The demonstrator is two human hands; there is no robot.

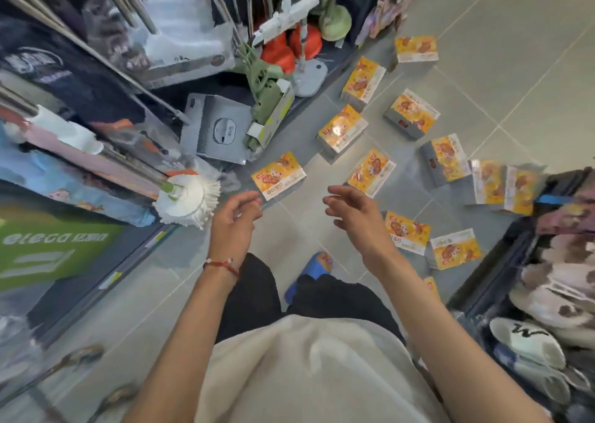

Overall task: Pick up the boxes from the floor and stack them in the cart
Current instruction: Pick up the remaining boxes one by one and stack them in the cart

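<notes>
Your left hand [236, 211] and right hand [352, 211] are empty, fingers loose: take the nearest box [278, 175] by its 2 short ends, avoid the mop head [190, 200]

Scattered yellow boxes [278, 175] lie on the grey tiled floor [515, 36].

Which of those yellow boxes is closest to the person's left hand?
The box beside the white mop head, just ahead of the left hand; others lie farther right.
</notes>
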